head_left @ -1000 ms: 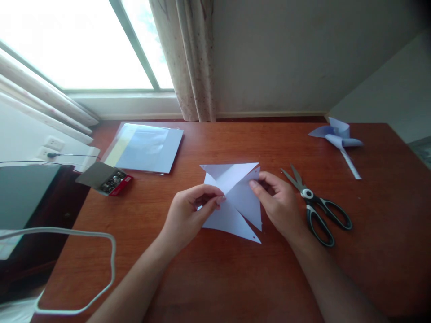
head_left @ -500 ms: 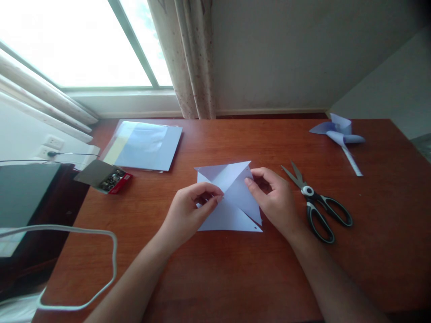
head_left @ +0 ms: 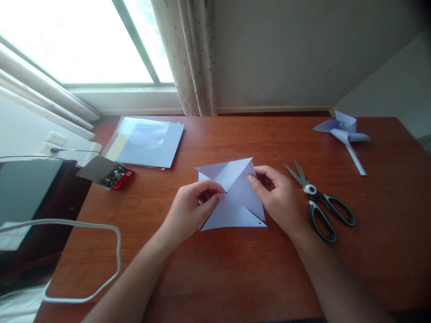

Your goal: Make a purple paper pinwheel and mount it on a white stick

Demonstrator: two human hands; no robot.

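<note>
A white paper square (head_left: 232, 215) lies on the table, cut inward from its corners into triangular flaps, with small holes near some corners. My left hand (head_left: 193, 206) reaches over its left part, thumb and forefinger pinched together at the middle, by a small dark dot. Whatever the pinch holds is too small or hidden to make out. My right hand (head_left: 278, 195) grips the right edge of the paper, thumb on top and fingers behind. Close to the right of that hand lie scissors (head_left: 311, 190) with black and white handles, blades apart.
A finished paper pinwheel (head_left: 346, 132) lies at the back right. At the back left are paper sheets in a clear sleeve (head_left: 144, 141) and an open red box (head_left: 121, 179) of small metallic pieces. A white cable (head_left: 118, 251) loops over the left table edge.
The view has shifted slightly. The paper's lower left shows a dark gap along its cut now. Both hands keep nearly the same places on the paper.
</note>
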